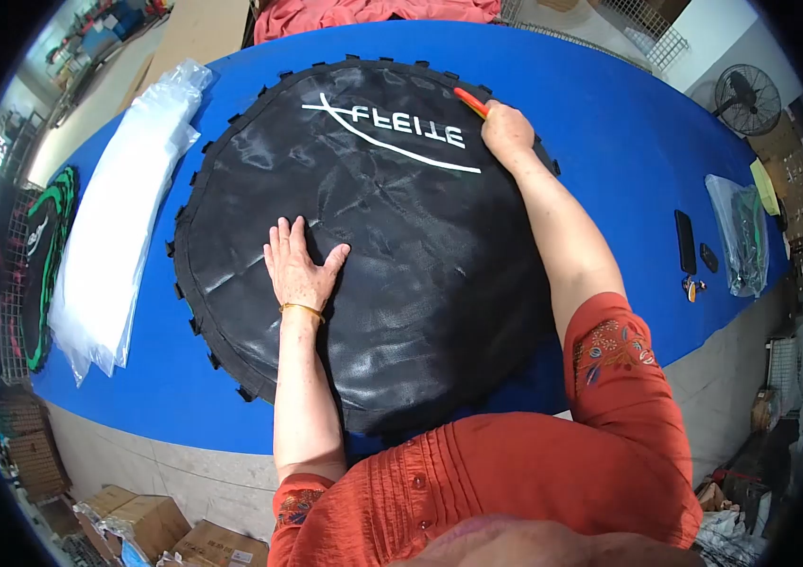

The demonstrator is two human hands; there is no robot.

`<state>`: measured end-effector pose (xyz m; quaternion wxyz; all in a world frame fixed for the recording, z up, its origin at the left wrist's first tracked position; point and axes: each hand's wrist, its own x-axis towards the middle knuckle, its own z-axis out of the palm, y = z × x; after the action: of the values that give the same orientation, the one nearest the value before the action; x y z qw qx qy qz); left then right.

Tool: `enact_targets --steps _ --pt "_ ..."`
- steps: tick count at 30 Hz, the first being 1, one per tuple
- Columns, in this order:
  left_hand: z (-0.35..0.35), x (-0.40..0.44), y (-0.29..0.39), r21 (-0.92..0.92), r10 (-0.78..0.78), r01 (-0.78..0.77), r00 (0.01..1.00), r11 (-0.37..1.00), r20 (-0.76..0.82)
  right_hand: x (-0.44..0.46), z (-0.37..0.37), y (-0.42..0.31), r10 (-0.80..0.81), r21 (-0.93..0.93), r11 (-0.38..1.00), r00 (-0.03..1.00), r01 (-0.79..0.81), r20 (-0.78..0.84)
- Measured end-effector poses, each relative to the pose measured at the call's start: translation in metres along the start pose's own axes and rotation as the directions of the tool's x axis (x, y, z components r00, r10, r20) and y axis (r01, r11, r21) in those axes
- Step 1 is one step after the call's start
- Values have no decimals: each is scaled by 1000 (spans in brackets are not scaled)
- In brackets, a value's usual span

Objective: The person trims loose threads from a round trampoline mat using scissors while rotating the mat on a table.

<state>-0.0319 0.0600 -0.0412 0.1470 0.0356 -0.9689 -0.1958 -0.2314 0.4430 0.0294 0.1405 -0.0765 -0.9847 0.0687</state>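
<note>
A round black trampoline mat [392, 312] with white lettering and small tabs around its rim lies spread on the blue table [628, 151]. My left hand [302, 265] rests flat on the mat, left of its middle, with the fingers stretched and the thumb out. At the mat's far right edge, my right hand [509, 132] is closed around a slim red-orange tool [470, 101]. The tool's tip points to the upper left over the rim; its exact kind I cannot make out.
Left of the mat lies a stack of clear plastic bags [122, 217]. On the right are a black phone [685, 241], keys [693, 288] and a plastic-wrapped packet [740, 231]. A fan [747, 99] stands beyond the table; cardboard boxes [141, 524] sit on the floor lower left.
</note>
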Motion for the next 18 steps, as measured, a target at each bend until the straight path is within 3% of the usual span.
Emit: enact_targets --steps 5,18 --pt "-1 0 0 -8 -3 3 1000 1000 3 -15 -17 36 49 -6 999 998 -49 33" --pt "2 3 -3 6 -23 23 999 1000 22 -133 -73 95 -264 -34 962 955 271 139"
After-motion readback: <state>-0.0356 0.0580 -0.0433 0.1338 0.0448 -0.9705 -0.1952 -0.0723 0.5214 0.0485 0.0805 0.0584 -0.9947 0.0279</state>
